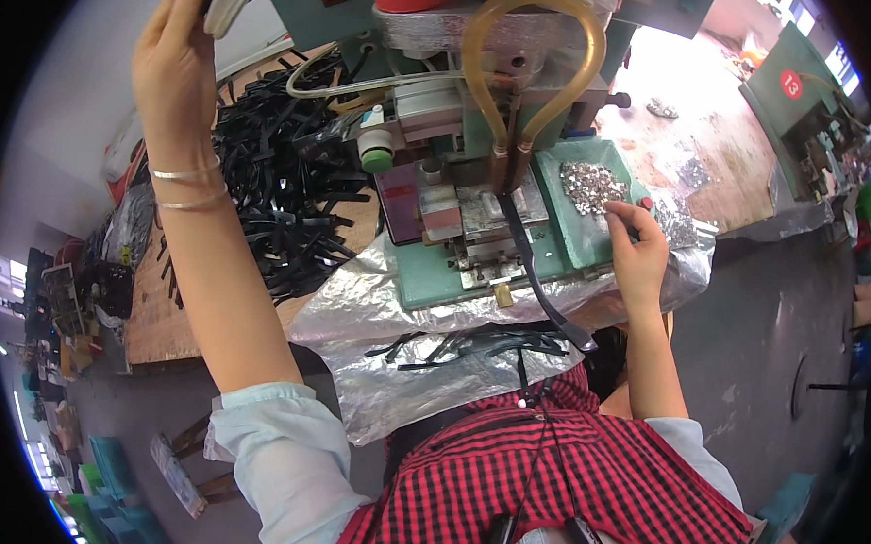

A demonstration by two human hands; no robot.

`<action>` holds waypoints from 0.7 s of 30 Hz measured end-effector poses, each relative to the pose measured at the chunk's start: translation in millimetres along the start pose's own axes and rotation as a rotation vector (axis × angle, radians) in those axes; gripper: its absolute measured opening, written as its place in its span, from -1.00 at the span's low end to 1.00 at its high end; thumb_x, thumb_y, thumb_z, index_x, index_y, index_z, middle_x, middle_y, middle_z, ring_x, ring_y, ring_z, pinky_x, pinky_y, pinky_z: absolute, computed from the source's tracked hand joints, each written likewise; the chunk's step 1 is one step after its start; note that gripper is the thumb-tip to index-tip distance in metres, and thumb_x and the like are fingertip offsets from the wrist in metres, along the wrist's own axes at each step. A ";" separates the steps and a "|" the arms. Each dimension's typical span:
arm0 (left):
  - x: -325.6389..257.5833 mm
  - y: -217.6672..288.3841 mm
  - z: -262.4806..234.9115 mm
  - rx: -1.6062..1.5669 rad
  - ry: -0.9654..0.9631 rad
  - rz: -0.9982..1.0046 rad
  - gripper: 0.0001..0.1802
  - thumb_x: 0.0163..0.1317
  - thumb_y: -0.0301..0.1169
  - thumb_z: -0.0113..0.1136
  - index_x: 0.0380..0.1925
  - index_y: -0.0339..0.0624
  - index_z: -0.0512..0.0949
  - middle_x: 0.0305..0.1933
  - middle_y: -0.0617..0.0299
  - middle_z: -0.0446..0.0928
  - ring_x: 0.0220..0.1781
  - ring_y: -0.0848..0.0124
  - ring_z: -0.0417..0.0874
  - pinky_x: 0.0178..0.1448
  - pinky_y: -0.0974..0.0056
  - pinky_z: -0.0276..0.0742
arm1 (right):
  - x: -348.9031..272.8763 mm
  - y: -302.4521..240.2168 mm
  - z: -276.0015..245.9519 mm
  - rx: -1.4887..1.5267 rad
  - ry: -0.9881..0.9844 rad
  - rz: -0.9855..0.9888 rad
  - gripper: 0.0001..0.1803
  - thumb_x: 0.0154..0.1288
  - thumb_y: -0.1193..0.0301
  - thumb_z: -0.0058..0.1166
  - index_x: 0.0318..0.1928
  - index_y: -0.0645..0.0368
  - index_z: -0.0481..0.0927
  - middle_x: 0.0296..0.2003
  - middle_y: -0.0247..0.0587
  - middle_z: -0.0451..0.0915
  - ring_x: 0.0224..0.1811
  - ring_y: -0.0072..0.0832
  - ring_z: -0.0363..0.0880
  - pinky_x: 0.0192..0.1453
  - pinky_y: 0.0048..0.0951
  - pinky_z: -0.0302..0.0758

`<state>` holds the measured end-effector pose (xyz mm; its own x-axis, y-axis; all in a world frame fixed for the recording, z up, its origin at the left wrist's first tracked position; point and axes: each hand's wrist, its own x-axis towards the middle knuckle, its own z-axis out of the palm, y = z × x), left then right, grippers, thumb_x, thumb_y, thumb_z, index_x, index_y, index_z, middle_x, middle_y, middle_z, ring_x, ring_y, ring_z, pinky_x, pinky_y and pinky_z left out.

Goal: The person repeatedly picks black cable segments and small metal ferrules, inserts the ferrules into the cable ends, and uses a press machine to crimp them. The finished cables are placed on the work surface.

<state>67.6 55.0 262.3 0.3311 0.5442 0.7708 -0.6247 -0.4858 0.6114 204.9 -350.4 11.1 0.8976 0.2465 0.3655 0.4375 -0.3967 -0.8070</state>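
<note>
My right hand (639, 249) reaches into the green tray (562, 237), its thumb and forefinger pinched together at the edge of a pile of small shiny metal pieces (587, 186). Whatever sits between those fingertips is too small to make out. Raised high at the upper left is my left hand (174, 65), beside a pale object (230, 11) cut off by the picture's edge; its fingertips are out of sight. Between my arms stands a green bench machine (436, 289) with two copper-coloured electrodes (510, 162). A black strap (533, 268) runs from below them toward my lap.
A large heap of black straps (281, 181) covers the wooden table at left. Silver sheeting (362, 372) hangs over the front edge, with several dark strips on it. A yellowish hose (591, 42) loops above the machine. Another green machine (801, 81) stands at far right.
</note>
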 end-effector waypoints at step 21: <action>-199.5 -117.7 -67.6 0.961 -0.064 0.000 -0.83 0.50 -0.35 0.20 -0.10 -0.23 0.55 -0.43 0.19 0.62 -0.51 0.29 0.54 -0.37 0.22 0.49 | 0.8 -116.6 70.1 0.825 -0.120 -0.078 -0.60 0.33 0.62 0.30 0.14 0.33 0.54 -0.02 -0.24 0.67 -0.02 -0.53 0.66 0.14 -0.47 0.56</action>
<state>27.2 49.8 24.5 0.3867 0.5195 0.7619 0.2123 -0.8542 0.4747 150.8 -241.9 72.9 0.8341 0.3570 0.4205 0.2769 0.3883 -0.8789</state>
